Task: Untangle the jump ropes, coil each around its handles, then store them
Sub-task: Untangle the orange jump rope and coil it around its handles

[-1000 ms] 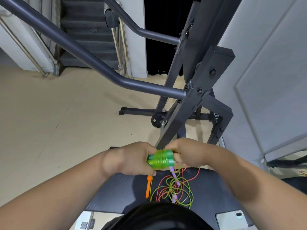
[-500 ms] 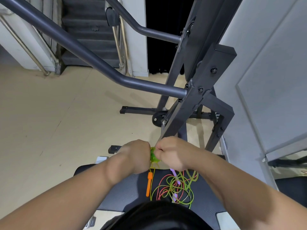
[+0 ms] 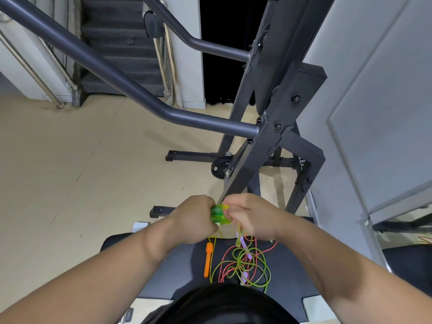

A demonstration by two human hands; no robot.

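Above the far edge of the black pad [image 3: 168, 265] the two hands meet, knuckles almost touching. The left hand [image 3: 196, 220] is curled round the green handles [image 3: 218, 215], of which only a sliver shows between the fists. The right hand [image 3: 250, 216] pinches the green cord [image 3: 239, 228] right beside them, and a strand drops from it to the pad. On the pad, just below the hands, lies the tangle [image 3: 243, 263] of green and reddish loops, with the purple handles [image 3: 243, 242] caught in it and an orange handle [image 3: 208, 260] lying straight along its left side. The step in hand looks like winding the green rope round its handles while much of its length probably sits in that heap. To do it well, the left hand should likely hold the handles side by side and steady. The right hand can then lay each turn snug against the last, under light tension. Slack is best drawn up gently. If the purple handles or the reddish loops begin to lift off the pad, it is wiser to pause and free that crossing than to pull, since a tug could cinch the knot.
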